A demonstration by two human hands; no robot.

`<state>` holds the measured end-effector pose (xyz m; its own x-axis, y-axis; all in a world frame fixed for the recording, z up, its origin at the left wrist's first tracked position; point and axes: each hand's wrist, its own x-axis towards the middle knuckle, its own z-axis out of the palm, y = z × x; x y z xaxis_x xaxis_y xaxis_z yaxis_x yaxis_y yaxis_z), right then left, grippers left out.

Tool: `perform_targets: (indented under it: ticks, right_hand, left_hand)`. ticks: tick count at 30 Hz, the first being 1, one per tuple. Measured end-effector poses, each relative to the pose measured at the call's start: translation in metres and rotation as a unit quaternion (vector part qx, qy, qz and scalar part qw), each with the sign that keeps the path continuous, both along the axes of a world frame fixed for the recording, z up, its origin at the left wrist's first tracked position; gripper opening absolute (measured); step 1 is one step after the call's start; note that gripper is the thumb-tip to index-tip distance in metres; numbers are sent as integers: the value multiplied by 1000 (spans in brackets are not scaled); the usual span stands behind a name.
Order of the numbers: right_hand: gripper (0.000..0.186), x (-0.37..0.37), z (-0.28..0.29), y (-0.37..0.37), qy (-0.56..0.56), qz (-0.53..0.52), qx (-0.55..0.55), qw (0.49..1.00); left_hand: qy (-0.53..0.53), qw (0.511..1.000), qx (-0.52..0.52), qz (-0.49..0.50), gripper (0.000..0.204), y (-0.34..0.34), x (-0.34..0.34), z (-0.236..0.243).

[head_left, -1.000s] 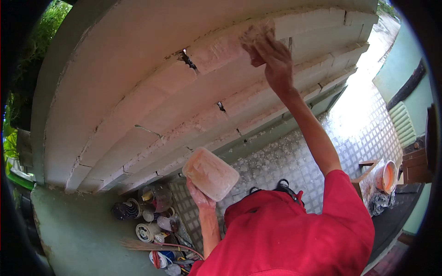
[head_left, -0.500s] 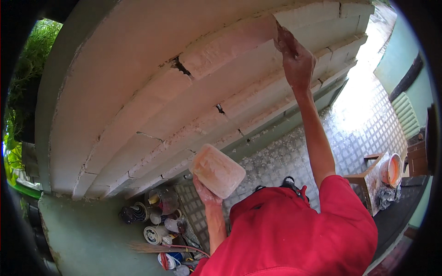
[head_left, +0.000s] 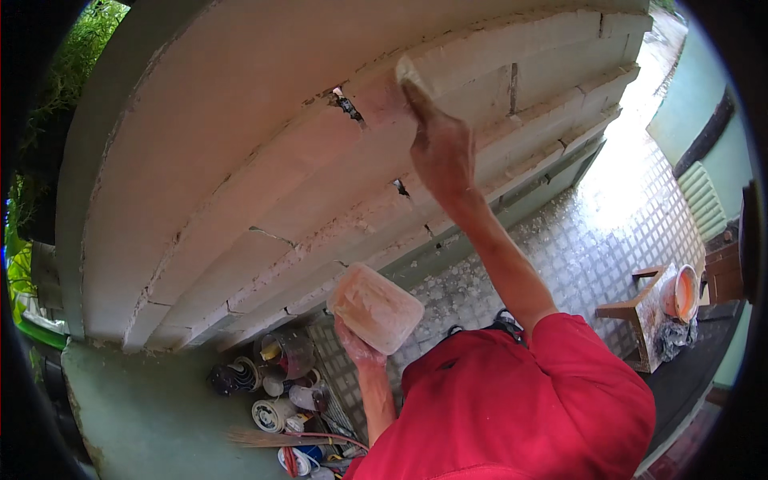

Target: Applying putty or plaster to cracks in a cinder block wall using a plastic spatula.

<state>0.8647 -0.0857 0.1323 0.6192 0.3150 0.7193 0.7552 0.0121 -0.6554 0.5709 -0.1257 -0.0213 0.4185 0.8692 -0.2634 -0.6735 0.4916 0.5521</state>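
Low in the middle, my left hand [head_left: 360,350] is closed round a translucent plastic tub [head_left: 376,308] smeared with whitish paste. My right arm reaches up to a pale stepped wall ledge [head_left: 264,188]. There my right hand [head_left: 444,156] grips a putty knife [head_left: 414,78], its pale flat blade at the ledge's face; motion blurs it, and the fingers cover most of its handle. Left of the blade, a dark ragged gap [head_left: 346,108] breaks the ledge. Another small hole [head_left: 401,188] shows on the step below.
Several paint pots and buckets [head_left: 272,414] crowd the floor at lower left, beside a straw broom [head_left: 280,439]. On the right stands a wooden stool [head_left: 636,312] with an orange-lined bucket [head_left: 681,294]. Patterned tiles [head_left: 576,248] cover the floor. Green plants [head_left: 76,80] are at far left.
My right hand has swept left and slightly down along the ledge, bringing the putty knife nearer the dark gap. The left hand still holds the tub, at nearly the same place.
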Motion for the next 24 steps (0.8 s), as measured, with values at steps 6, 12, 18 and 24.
perform_targets:
  ticks: [6, 12, 18, 24]
  right_hand:
    - [56, -19, -3, 3, -11, 32, 12, 999]
    - [54, -24, -3, 0, -15, 49, 31, 998]
    - [33, 13, -8, -18, -2, 49, 159, 986]
    - [44, 55, -7, -14, 40, -106, -5, 994]
  left_hand:
    - [6, 1000, 4, -21, 61, 6, -5, 7]
    - [11, 999, 10, -39, 60, 7, -5, -1]
    - [30, 999, 16, -36, 62, 1, -11, 1]
    - [-6, 999, -6, -38, 58, -4, -26, -2]
